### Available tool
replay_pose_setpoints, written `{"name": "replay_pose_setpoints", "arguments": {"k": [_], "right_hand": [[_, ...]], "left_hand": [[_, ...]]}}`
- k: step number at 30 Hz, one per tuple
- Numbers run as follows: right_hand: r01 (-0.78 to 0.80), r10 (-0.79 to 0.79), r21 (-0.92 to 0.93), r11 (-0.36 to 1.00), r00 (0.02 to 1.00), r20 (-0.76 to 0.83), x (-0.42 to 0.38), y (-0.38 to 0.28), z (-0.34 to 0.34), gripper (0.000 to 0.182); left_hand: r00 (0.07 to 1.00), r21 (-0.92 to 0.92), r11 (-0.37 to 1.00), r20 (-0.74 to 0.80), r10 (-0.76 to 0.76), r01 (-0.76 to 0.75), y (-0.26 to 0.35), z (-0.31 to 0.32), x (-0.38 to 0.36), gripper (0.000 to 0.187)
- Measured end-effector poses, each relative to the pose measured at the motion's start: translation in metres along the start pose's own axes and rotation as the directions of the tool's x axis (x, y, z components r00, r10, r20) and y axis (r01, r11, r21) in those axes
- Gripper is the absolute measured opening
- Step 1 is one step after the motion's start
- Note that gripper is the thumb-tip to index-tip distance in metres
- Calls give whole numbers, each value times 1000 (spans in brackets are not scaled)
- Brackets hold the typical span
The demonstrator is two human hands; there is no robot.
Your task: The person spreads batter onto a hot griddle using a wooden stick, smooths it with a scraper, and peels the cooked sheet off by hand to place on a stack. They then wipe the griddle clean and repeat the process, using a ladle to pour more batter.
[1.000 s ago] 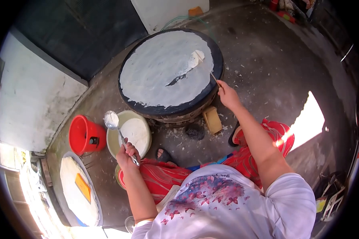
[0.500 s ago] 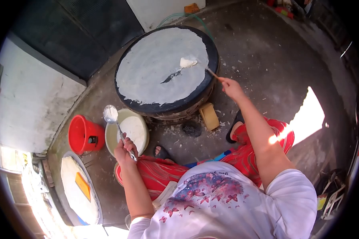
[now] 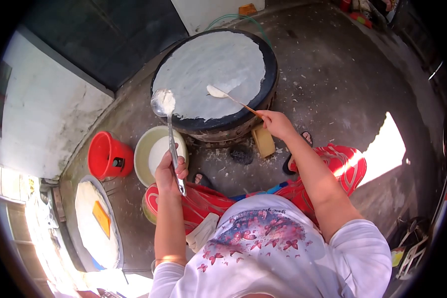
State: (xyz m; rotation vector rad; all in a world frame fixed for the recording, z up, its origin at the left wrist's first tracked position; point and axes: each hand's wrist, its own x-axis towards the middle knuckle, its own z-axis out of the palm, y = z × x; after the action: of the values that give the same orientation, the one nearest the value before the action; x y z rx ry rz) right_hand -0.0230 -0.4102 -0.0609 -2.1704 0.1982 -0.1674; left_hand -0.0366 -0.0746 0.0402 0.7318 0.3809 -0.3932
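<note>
My left hand is closed around the handle of a metal ladle. Its bowl, smeared with white batter, hovers at the near left edge of a big round black griddle. A thin white sheet of batter covers most of the griddle's top. Fingers wrapped round its thin wooden handle, my right hand holds a spatula from the griddle's near right side. The spatula's blade lies over the batter sheet with a white lump of batter on it.
Left of my legs stand a pale tub of white batter and a red bucket. Further left, an orange scraper lies on a round board piled with white sheets. A yellow block sits below the griddle.
The spatula has swept left across the batter sheet, and the dark bare streak there is now covered. My left hand has lifted the ladle from beside the tub up to the griddle's edge.
</note>
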Motion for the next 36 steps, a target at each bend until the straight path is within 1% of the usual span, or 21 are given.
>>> {"name": "replay_pose_setpoints", "arguments": {"k": [1, 2, 4, 5, 6, 8, 12, 15, 18, 20, 22, 24, 26, 27, 29, 30, 32, 33, 34, 35, 36], "right_hand": [[-109, 100, 69, 992, 988, 121, -2, -3, -7, 28], [-102, 94, 66, 993, 988, 122, -2, 5, -10, 28], [-270, 283, 114, 956, 951, -124, -9, 25, -5, 29], [-236, 261, 157, 959, 952, -163, -17, 27, 8, 29], [-120, 154, 195, 973, 973, -171, -20, 44, 37, 29], [-107, 117, 118, 987, 989, -87, -34, 4, 54, 30], [-84, 85, 188, 979, 996, 2, -27, -13, 49, 30], [-202, 225, 155, 967, 963, -149, -29, -10, 41, 31], [-183, 195, 133, 974, 977, -83, -41, -16, 75, 31], [-221, 223, 117, 968, 975, -4, -42, -43, 68, 31], [-160, 162, 204, 966, 987, 4, -41, -44, 64, 32], [-181, 190, 208, 961, 982, -25, -40, -38, 64, 33], [-201, 220, 153, 968, 968, -123, -40, -20, 81, 34], [-201, 220, 151, 968, 968, -120, -42, -21, 90, 34], [-209, 205, 221, 953, 978, 44, -43, -32, 109, 34], [-209, 204, 221, 953, 978, 46, -42, -35, 108, 34], [-34, 35, 64, 997, 999, -15, -34, -41, 104, 33], [2, -1, 20, 1000, 998, -65, -36, -53, 87, 32], [6, -4, 20, 1000, 998, -66, -35, -58, 76, 32], [176, -172, 14, 984, 970, -171, -33, -61, 65, 31], [339, -329, -9, 941, 906, -268, -31, -61, 58, 31]], "left_hand": [[1000, 80, 997, -9, 11, -10, -3, 6, -5, 30], [1000, 155, 988, -16, 25, -23, -6, 13, -9, 31], [999, 191, 981, -15, 38, -34, -12, 18, -14, 30], [1000, 224, 974, -11, 24, -21, -15, 19, -14, 30], [1000, 259, 966, -5, 9, -7, -17, 20, -11, 30], [1000, 280, 960, -22, 20, -13, -24, 25, -4, 30], [997, 386, 922, -49, 63, -39, -32, 29, 8, 31], [994, 490, 871, -67, 84, -41, -38, 26, 19, 33], [992, 534, 845, -80, 98, -40, -48, 22, 37, 32], [992, 537, 843, -83, 99, -39, -51, 22, 46, 30], [987, 561, 827, -111, 117, -35, -52, 25, 48, 25], [983, 554, 831, -125, 135, -44, -53, 27, 49, 25], [982, 633, 772, -97, 162, -64, -54, 25, 54, 24], [982, 631, 774, -100, 162, -63, -58, 25, 58, 24], [977, 681, 732, -129, 169, -36, -65, 24, 64, 23], [977, 680, 732, -132, 169, -35, -64, 27, 62, 23], [981, 540, 842, -160, 107, -3, -58, 32, 56, 21], [978, 290, 957, -204, 33, 29, -50, 40, 47, 23], [979, 289, 957, -202, 36, 25, -39, 35, 46, 23], [983, -131, 975, 5, -181, 181, -24, 27, 44, 26], [917, -481, 785, 278, -285, 390, -14, 21, 41, 32]]}}
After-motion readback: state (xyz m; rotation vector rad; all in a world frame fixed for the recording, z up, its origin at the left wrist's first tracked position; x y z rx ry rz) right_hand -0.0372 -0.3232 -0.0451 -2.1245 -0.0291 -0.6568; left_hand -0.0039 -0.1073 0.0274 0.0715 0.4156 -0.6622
